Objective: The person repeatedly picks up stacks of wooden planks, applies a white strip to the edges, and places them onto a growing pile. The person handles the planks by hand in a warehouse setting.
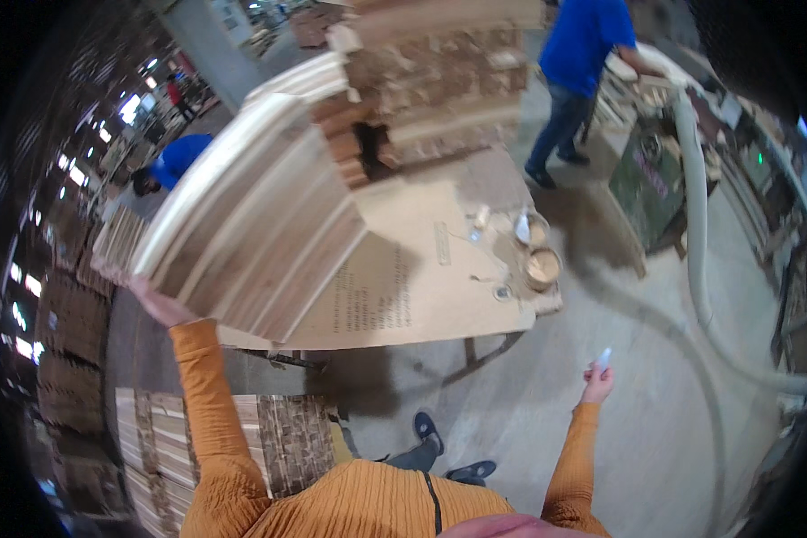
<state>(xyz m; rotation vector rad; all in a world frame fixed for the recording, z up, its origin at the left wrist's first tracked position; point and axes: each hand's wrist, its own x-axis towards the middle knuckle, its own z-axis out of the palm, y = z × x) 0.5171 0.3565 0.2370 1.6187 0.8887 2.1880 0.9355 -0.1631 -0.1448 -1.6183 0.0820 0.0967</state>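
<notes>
My left hand (161, 303) grips the near left edge of a striped wooden panel (260, 215). The panel is tilted up above the left part of a table covered with a cardboard sheet (457, 314), and its far edge is blurred. Out to the right, over the floor, my right hand (598, 384) is closed round a small whitish bottle (605, 359) with its narrow end up. On the table's right side stand two round tubs (543, 267) with light brown contents. A small white bottle (522, 226) is beside them.
Tall stacks of wood (439, 81) rise behind the table. More panels (215, 439) lie low at my left. A person in blue (583, 54) works at the far right by a green machine (650, 179) and a pale hose (693, 179). Another person (181, 160) bends behind the panel.
</notes>
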